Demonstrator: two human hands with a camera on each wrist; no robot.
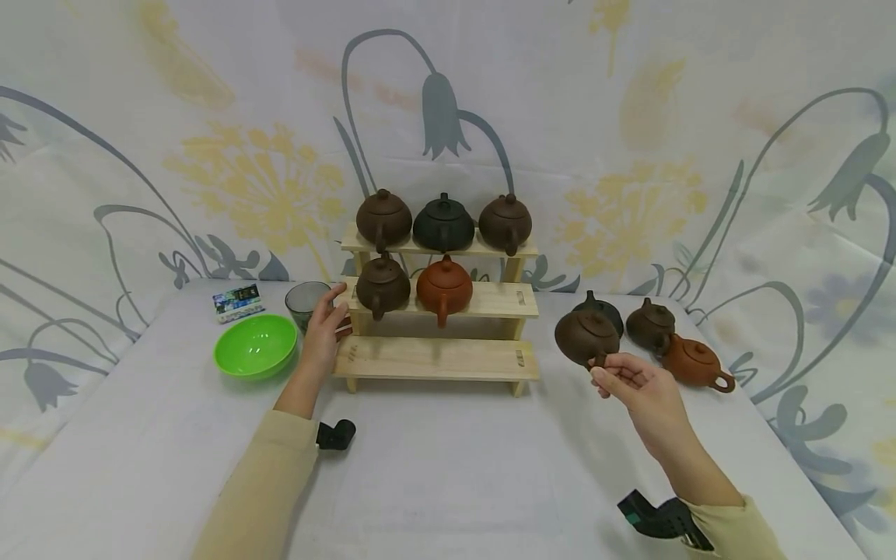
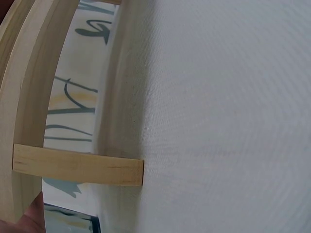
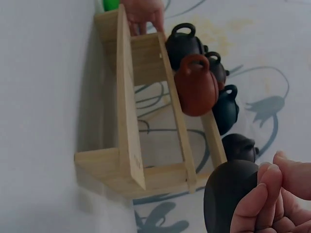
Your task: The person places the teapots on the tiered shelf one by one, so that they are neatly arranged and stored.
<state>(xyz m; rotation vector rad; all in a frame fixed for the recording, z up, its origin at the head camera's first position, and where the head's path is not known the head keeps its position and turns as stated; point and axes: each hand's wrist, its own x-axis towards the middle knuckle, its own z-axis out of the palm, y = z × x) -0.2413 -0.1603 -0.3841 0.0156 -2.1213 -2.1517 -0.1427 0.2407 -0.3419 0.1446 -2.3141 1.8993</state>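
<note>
My right hand (image 1: 640, 389) pinches the handle of a dark brown teapot (image 1: 586, 336), its spout side away from me. In the right wrist view the pot's rounded dark body (image 3: 226, 194) sits against the fingers. My left hand (image 1: 323, 330) rests at the left end of a three-step wooden stand (image 1: 434, 359), fingers extended along its side. The middle step bears a brown teapot (image 1: 383, 288) and an orange-red teapot (image 1: 444, 288), handles facing me. On the top step are a brown teapot (image 1: 383, 220), a black teapot (image 1: 444, 224) and another brown teapot (image 1: 505, 223).
Behind the held pot, a black teapot (image 1: 603, 311), a brown teapot (image 1: 649, 324) and an orange teapot (image 1: 695, 362) stand on the white-covered table (image 1: 434, 474). A green bowl (image 1: 255, 347), a grey glass (image 1: 305, 302) and a small box (image 1: 238, 302) are at the left.
</note>
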